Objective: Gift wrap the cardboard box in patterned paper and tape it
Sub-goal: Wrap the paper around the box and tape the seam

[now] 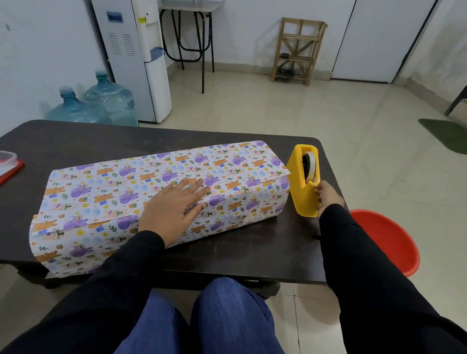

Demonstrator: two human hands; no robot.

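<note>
Straight and slightly spread, the fingers [194,186] of my left hand [171,211] lie flat across the overlapped seam on top of the box. They hold nothing and only press the patterned paper [106,194] down. Off the box's right end, my right hand [328,196] has its fingertips [317,188] curled on the low cutter end of the tape dispenser [302,188]. I cannot tell whether a tape tail is pinched between them.

The step, as I judge it, is drawing the first strip. The left palm should hold steady pressure on the overlap so the sheet cannot spring open. The right hand should pull a short length straight out, tear it down across the cutter, and lay it across the seam beside the left fingers.

The paper is thin and smooth, printed with purple and orange animals, and creased sharply along the box's long edges. The cardboard box is covered, lying diagonally on the dark table [60,139], and the paper's open ends overhang it. The dispenser is hard yellow plastic, wedge-shaped, with a pale roll [309,165] upright inside.
</note>
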